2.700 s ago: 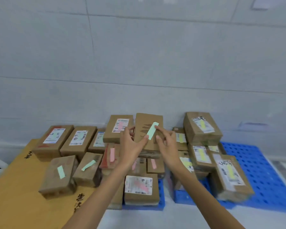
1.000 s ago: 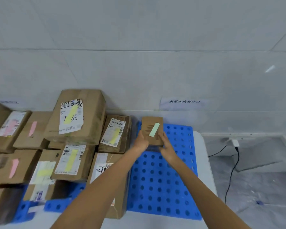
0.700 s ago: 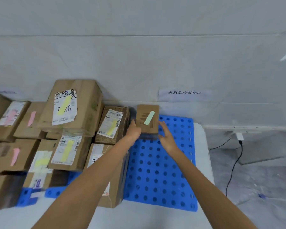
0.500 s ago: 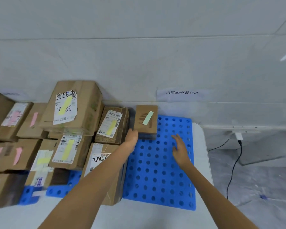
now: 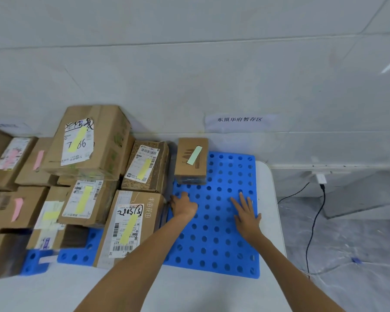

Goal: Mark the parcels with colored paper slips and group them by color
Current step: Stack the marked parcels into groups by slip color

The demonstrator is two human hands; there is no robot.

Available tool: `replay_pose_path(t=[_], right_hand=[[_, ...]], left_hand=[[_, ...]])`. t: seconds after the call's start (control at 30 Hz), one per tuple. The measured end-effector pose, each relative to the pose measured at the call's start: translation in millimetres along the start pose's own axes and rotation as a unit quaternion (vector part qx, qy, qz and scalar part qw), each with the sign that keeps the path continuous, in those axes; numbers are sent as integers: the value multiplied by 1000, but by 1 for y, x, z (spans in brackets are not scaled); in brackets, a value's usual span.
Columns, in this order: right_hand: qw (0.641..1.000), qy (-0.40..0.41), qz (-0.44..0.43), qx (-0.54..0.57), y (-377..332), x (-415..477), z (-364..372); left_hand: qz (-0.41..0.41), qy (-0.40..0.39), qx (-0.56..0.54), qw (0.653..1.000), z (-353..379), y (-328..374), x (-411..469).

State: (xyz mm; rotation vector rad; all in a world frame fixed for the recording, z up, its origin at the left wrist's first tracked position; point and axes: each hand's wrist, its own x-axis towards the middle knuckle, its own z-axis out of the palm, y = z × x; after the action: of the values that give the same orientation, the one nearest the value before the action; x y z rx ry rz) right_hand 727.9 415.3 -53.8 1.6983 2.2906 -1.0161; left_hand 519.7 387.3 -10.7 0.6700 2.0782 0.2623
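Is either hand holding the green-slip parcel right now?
No, the left hand and right hand are both clear of the green-slip parcel sitting on the blue pallet.

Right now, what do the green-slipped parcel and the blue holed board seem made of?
Small parcel: matte brown cardboard, going by its dull tan faces and creased edges. Green slip: thin paper, seemingly. Blue board: probably moulded plastic, given its even colour and regular round holes.

The pallet [image 5: 214, 235] is bright blue, patterned with rows of round holes. At its 11 o'clock corner a brown box [image 5: 190, 170] bears a pale green slip [image 5: 194, 155]. Brown boxes [image 5: 108, 140] toward 9 o'clock carry yellow slips [image 5: 77, 136], farther ones pink slips [image 5: 17, 209]. The table [image 5: 200, 293] is white.
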Motion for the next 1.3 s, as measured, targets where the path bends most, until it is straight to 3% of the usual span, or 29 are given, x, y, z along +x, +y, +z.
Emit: replay_pose_path(t=[0.23, 0.53, 0.63, 0.73, 0.93, 1.07, 1.3], right_hand=[[1000, 4, -24, 6, 20, 5, -8], [999, -11, -45, 24, 34, 13, -26], [996, 53, -44, 51, 23, 12, -26], [984, 131, -99, 66, 1, 9, -41], [959, 199, -171, 109, -86, -8, -103], [936, 217, -244, 133, -165, -33, -123], [891, 208, -396, 75, -372, -91, -85]], left_hand=[[-9, 16, -32, 999, 2, 5, -4], [4, 5, 4, 1000, 2, 0, -13], [39, -9, 24, 999, -12, 0, -18], [117, 2, 8, 993, -34, 5, -29], [248, 27, -65, 966, -132, 20, -90], [318, 119, -82, 937, -220, -11, -127], [326, 278, -104, 897, -386, -171, -180]])
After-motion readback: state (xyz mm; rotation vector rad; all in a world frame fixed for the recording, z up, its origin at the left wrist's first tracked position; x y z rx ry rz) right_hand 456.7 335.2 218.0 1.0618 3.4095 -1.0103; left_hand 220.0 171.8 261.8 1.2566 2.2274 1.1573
